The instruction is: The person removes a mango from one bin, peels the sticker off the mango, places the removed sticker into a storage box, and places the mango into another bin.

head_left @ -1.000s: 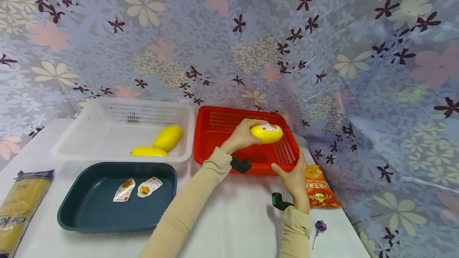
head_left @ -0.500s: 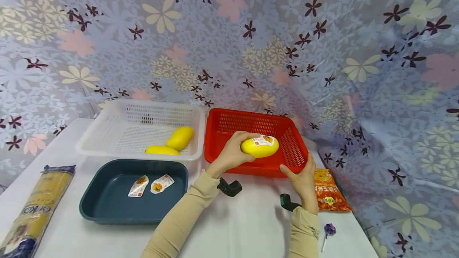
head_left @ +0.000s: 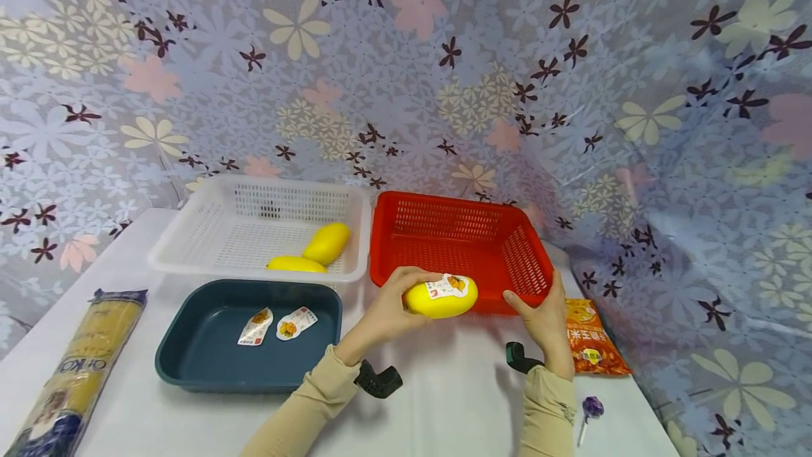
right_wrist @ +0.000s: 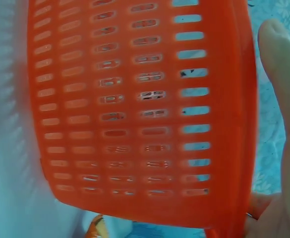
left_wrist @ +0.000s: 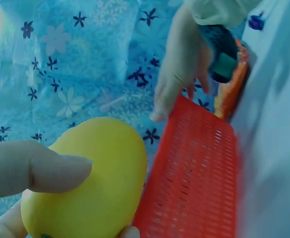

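Observation:
A yellow mango [head_left: 438, 300] with a printed sticker on top is in my left hand [head_left: 388, 309], in front of the red basket's near wall. In the left wrist view my thumb [left_wrist: 60, 173] lies across the mango, with fingertips partly hidden below it. My right hand [head_left: 545, 319] holds the near right corner of the red basket [head_left: 444, 204], its thumb above the rim. The right wrist view shows the slotted basket wall [right_wrist: 130, 119] close up, with the thumb [right_wrist: 283, 74] beside the rim. Inside the basket I see only its bare red mesh floor.
Left of it stands a white basket [head_left: 190, 231] with two mangoes [head_left: 326, 243] inside. A dark teal tray [head_left: 241, 365] in front bears two stickers [head_left: 296, 322]. A pasta bag [head_left: 82, 372] lies far left; an orange snack bag [head_left: 593, 337] and a lollipop [head_left: 593, 407] lie right.
My left hand has brought the mango from above the red basket back toward me, past its front rim. My right hand stays at the basket corner. The head view has shifted slightly left.

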The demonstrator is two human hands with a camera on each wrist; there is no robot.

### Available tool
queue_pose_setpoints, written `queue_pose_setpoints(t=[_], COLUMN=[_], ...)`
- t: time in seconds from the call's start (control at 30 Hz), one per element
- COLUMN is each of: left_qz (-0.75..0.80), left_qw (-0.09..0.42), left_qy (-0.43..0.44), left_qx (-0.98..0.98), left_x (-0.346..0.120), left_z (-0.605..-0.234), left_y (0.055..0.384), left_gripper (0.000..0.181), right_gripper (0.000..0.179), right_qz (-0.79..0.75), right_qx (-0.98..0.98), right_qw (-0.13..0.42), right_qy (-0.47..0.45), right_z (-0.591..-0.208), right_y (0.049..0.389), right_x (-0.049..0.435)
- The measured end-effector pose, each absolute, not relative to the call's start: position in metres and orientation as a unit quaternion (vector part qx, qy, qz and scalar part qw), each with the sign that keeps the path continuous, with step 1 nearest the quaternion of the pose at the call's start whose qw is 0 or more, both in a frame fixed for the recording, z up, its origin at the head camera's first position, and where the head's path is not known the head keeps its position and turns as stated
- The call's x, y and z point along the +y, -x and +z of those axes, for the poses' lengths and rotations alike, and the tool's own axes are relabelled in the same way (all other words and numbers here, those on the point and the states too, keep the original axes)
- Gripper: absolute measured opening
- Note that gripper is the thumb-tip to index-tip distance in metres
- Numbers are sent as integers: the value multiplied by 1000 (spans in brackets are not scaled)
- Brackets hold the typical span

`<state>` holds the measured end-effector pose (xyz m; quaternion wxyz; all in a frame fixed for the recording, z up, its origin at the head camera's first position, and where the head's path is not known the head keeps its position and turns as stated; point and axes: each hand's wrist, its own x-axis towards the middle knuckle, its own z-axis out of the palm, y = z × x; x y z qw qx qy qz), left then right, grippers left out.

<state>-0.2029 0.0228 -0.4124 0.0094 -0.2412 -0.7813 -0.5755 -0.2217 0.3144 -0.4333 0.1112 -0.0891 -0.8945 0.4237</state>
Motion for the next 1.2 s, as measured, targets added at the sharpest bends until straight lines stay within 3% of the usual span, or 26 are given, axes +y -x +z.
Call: queue_pose_setpoints(t=[0.3, 0.73, 0.93, 1.2], left_qz=[-568, -528, -517, -498], left_qw=[10, 102, 81, 92], left_qy=[240, 160, 141, 123], left_qx=[-787, -828, -840, -854], left_x=[5, -7, -4, -3], left_z=[-428, -462, -477, -485], left_y=[182, 149, 148, 148], left_gripper=[58, 61, 62, 61], right_gripper=[112, 109, 107, 88], right_qz=[385, 375, 361, 369], right_qx=[-909, -910, -917, -914], right_qw=[130, 179, 166, 125], right_qy=[96, -6, -30, -117], right_z=[-408, -371, -362, -356], right_y=[208, 187, 178, 158], right_x=[302, 253, 241, 228])
